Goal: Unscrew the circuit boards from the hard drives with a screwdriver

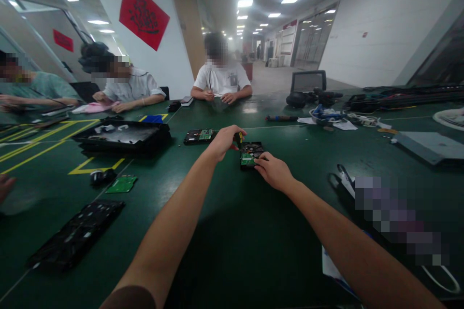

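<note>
A hard drive (249, 160) with a green circuit board lies on the green table in front of me. Above its left side, my left hand (227, 142) is closed round a small screwdriver (238, 138) with a black and yellow handle, its tip too small to make out. My right hand (272, 169) pinches the drive's right edge, thumb and fingers by the board. Just left of them lies a second drive (198, 136), also with a green board.
At left are a black tray (119, 136), a loose green board (122, 184), a black cable bundle (102, 176) and a black panel (78, 234). Rightward lie a dark tool (281, 118), cables (324, 113), a grey box (427, 147) and a blurred strap item. Several people sit opposite.
</note>
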Available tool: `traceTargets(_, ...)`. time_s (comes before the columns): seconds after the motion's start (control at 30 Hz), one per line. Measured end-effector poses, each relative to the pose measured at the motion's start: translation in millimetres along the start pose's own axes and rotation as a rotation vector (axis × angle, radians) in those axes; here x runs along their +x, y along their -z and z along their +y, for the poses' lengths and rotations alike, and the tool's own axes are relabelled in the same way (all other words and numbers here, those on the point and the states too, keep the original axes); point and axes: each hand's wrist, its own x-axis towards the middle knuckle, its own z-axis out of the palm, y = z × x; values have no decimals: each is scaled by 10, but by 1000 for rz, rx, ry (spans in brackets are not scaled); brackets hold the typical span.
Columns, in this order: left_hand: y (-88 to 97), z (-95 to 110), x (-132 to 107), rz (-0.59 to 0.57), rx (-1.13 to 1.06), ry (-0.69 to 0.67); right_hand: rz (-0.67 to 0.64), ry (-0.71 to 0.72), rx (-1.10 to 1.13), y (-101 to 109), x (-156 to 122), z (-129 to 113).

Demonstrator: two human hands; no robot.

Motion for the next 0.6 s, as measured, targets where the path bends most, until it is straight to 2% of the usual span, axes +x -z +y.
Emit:
traceTargets(0.13,-47,-1,-15,-107,-219,118,-24,-18,-7,27,6,-14)
traceTargets(0.23,-91,3,-23,-120,-311,137,-49,-42,-10,42,15,-29)
traceTargets(0.47,-76,54,-47,-94,-131,28,-42,-39,-26,29,13,-30)
traceTargets(0.6,-101,80,-74,-94,-95,25,-36,-27,-43,20,15,-39)
